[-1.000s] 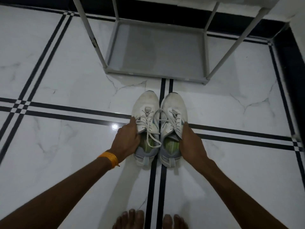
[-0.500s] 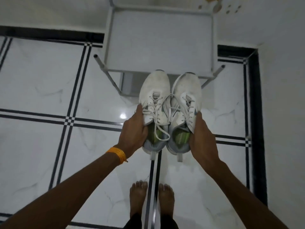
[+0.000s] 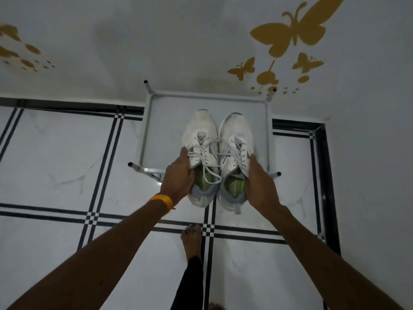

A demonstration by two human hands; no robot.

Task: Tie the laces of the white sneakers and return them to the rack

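Two white sneakers with green insoles and grey heels are held side by side in the air, toes pointing away from me. My left hand (image 3: 178,175) grips the outer side of the left sneaker (image 3: 201,139). My right hand (image 3: 259,184) grips the outer side of the right sneaker (image 3: 234,135). Their white laces lie tied in loops across the tongues, one loop hanging over the left shoe's opening. The front halves of the shoes are above the top shelf of the white metal rack (image 3: 165,130); the heels overhang its front edge.
The rack stands against a white wall (image 3: 178,41) with yellow butterfly stickers (image 3: 290,32). Another wall closes the right side. My bare foot (image 3: 192,240) stands on the white marble floor (image 3: 55,164) with black stripes, just before the rack.
I have stood up and lifted the pair from the floor to above the rack's top shelf. The view has risen, so the wall and its stickers now show.
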